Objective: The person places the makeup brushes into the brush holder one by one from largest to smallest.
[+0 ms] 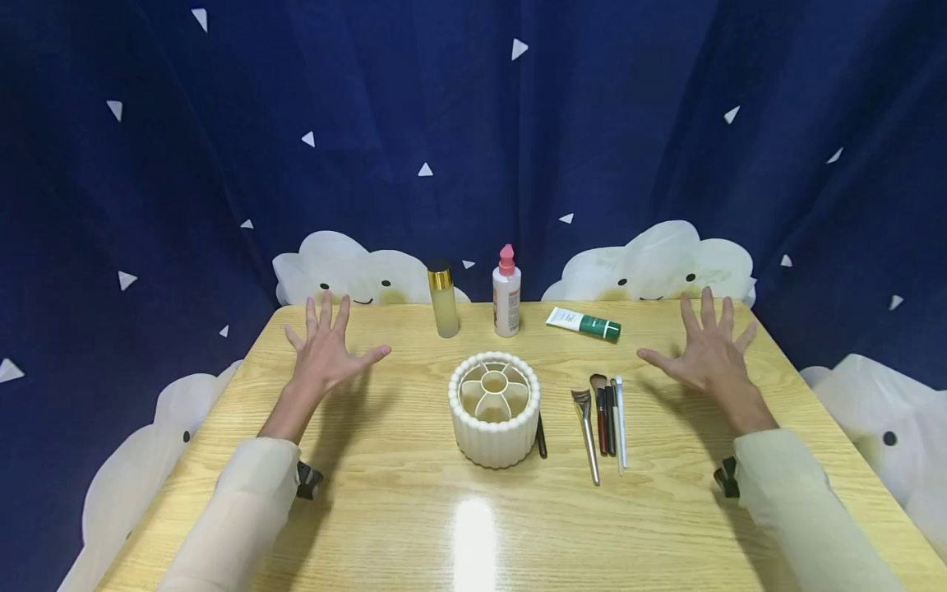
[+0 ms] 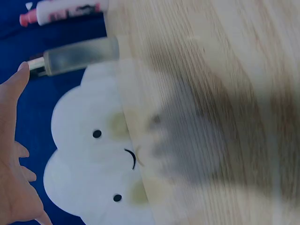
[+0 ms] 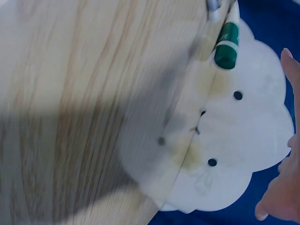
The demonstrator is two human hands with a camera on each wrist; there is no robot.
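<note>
My left hand (image 1: pixel 323 355) hovers above the left side of the table with its fingers spread, holding nothing. On the right, my right hand (image 1: pixel 709 355) is likewise spread in the air, nearest the makeup brushes and the tube. Between them stands a white ribbed brush holder (image 1: pixel 494 440) with petal-shaped compartments. Several makeup brushes lie side by side to its right, among them a fan-like brush (image 1: pixel 588 436) with a silver handle and a white-handled brush (image 1: pixel 621 423). A black stick-like piece (image 1: pixel 542 436), partly hidden, lies against the holder.
Along the back of the table stand a yellowish bottle (image 1: pixel 445 308) with a gold and black cap and a white pump bottle (image 1: pixel 506 300) with a pink top. A green and white tube (image 1: pixel 584 323) lies beside them. A dark blue curtain (image 1: pixel 473 123) with cloud shapes hangs behind.
</note>
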